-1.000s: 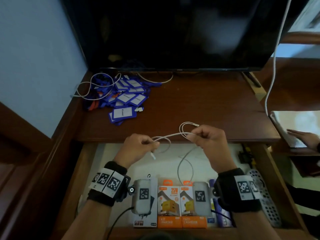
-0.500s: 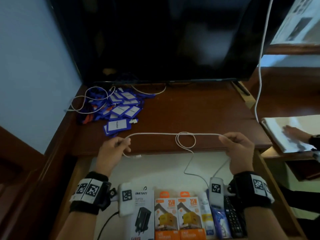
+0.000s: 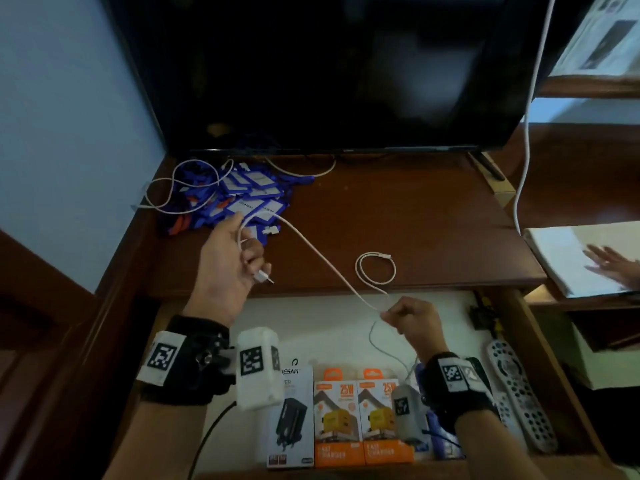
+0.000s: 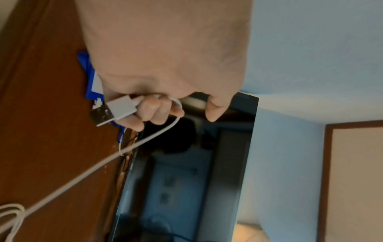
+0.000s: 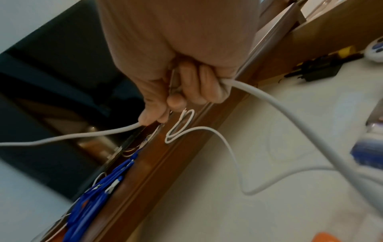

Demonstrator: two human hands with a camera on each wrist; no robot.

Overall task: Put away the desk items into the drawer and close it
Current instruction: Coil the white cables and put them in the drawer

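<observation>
A white USB cable (image 3: 322,261) stretches taut between my two hands above the desk's front edge. My left hand (image 3: 230,258) grips its plug end over the desk near the badges; the USB plug (image 4: 111,109) sticks out below my curled fingers. My right hand (image 3: 408,317) pinches the cable lower down, over the open drawer (image 3: 329,320). A small loop of the cable (image 3: 375,268) lies on the desk (image 3: 398,216), and its tail hangs into the drawer. In the right wrist view the cable (image 5: 82,134) runs through my curled fingers.
A pile of blue name badges (image 3: 242,199) and another white cable (image 3: 180,188) lie at the desk's back left, under a dark monitor (image 3: 329,71). The drawer holds charger boxes (image 3: 360,420) and a remote (image 3: 519,386). Another person's hand (image 3: 613,265) rests on paper at the right.
My left hand has moved up and back over the desk toward the badges. My right hand has dropped down over the drawer, so the cable now slants between them.
</observation>
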